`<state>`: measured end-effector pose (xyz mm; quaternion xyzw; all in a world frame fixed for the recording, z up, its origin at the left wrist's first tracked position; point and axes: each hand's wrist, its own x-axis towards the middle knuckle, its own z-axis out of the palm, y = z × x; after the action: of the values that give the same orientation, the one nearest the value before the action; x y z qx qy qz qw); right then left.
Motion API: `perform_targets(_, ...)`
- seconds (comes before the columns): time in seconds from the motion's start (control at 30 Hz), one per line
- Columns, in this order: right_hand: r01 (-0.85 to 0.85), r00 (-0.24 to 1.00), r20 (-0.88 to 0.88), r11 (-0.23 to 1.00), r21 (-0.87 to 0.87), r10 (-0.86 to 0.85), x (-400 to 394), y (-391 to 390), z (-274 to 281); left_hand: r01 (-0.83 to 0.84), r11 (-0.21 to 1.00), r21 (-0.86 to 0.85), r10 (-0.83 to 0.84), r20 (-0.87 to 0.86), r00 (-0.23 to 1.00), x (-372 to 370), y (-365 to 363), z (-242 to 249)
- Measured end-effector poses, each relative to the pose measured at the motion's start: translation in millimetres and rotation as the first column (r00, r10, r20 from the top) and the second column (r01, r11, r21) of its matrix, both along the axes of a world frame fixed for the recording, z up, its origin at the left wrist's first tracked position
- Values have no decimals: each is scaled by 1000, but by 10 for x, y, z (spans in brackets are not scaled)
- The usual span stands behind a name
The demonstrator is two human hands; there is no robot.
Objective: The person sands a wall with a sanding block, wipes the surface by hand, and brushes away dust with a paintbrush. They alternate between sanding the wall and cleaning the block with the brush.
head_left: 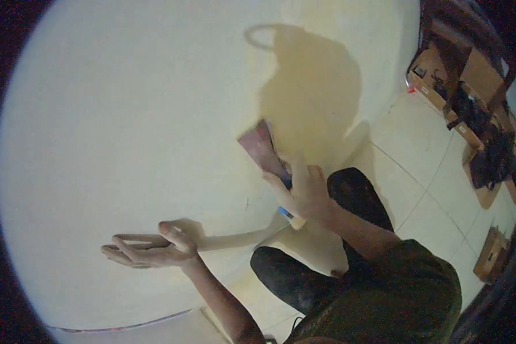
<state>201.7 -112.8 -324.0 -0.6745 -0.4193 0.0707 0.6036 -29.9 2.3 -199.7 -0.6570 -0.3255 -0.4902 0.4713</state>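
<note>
My right hand (pixel 307 186) grips a flat reddish-brown rectangular piece (pixel 261 146), its fingers and thumb closed around the lower end. The far end of that piece points up and left in front of the pale wall (pixel 126 132). My left hand (pixel 152 246) holds nothing; its fingers stretch out to the left with the thumb apart, close in front of the same wall. Just below my right wrist, a small item with a blue end and a pale tan body (pixel 292 218) shows near my knees.
Cardboard boxes (pixel 430 74) with dark items in and around them stand on the tiled floor (pixel 418 189) at the right. Lower on that side lies another brown box (pixel 492 255). My dark-clothed knees (pixel 355 186) are bent close to the wall, where my shadow falls.
</note>
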Motion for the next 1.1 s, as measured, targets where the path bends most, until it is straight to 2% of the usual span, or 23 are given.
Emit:
perform_targets(0.07, -14, 1000, 0, 999, -37, 14, 81, 74, 174, 45, 999, 15, -45, 11, 999, -1, 35, -9)
perform_targets(0.17, -14, 1000, -27, 1000, 3, 14, -57, 62, -249, 19, 1000, 1, -19, 28, 999, 54, -27, 25)
perform_targets(0.27, -3, 1000, -5, 1000, 15, 3, -91, 6, -272, -15, 1000, -21, 16, 32, 999, 70, -58, 3)
perform_targets(0.37, -5, 999, -44, 991, 134, 11, 226, 180, 447, 32, 999, -8, -32, 30, 999, 66, -9, -5)
perform_targets(0.47, -8, 998, 64, 999, 38, 5, 151, 121, 220, 36, 999, 11, -36, 24, 999, 55, -36, 62)
perform_targets(0.53, 30, 994, 94, 979, 203, -50, 20, 31, -60, 6, 1000, -2, -6, 11, 1000, 33, -54, 62)
perform_targets(0.6, 30, 996, 79, 982, 185, -45, -11, 9, -115, -42, 999, -29, 42, 7, 999, -8, -49, 24)
perform_targets(0.67, -9, 1000, 10, 1000, -4, 9, 129, 26, 415, 1, 999, -36, -1, 1, 1000, -28, -21, 25)
perform_targets(0.7, 0, 1000, 20, 1000, 15, 0, 205, 55, 495, 25, 999, -29, -25, 5, 1000, 14, 0, -4)
perform_targets(0.77, 1, 999, 50, 998, 57, -4, 72, -48, 513, 27, 999, -33, -25, 52, 998, -145, -157, -148)
perform_targets(0.87, 26, 983, 176, 988, 155, -53, -246, -254, -332, 2, 1000, -21, -1, 70, 998, -233, -270, -294)
perform_targets(0.97, 19, 986, 167, 999, 35, -25, -326, -319, -183, -10, 1000, -8, 10, 68, 998, -299, -324, -314)
perform_targets(1.03, 9, 984, 175, 1000, 30, -14, -98, -228, 190, -19, 1000, -8, 19, 63, 998, -161, -300, -338)
perform_targets(1.1, -25, 990, 139, 999, -36, 29, -72, -263, 143, -48, 999, -13, 49, 60, 997, -132, -337, -423)
